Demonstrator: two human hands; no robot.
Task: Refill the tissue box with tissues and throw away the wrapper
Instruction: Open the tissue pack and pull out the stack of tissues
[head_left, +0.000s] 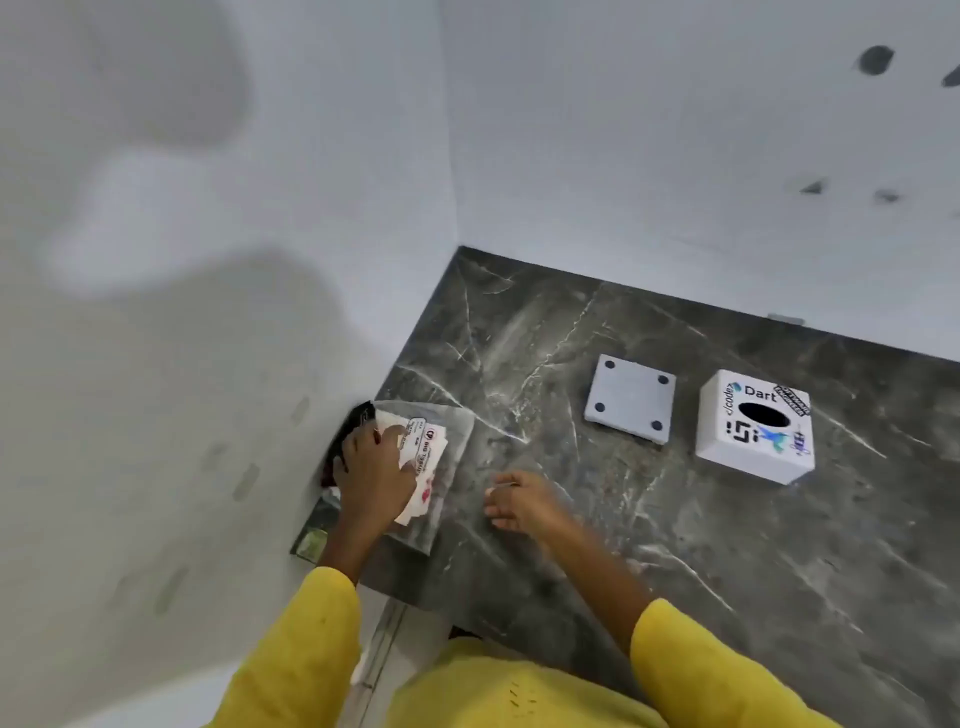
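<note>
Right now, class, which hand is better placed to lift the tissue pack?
The left hand. It already lies on the tissue pack by the wall, fingers spread over it. The right hand rests empty on the counter beside the pack, apart from it.

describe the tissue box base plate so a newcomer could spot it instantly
Start at the dark marble counter set into the corner of the white walls. Toward its back sits a white tissue box covered in stickers, with an oval hole on top. The base plate lies flat just to the left of it, apart from it: a thin, plain grey square with a dark dot near each corner.
</note>
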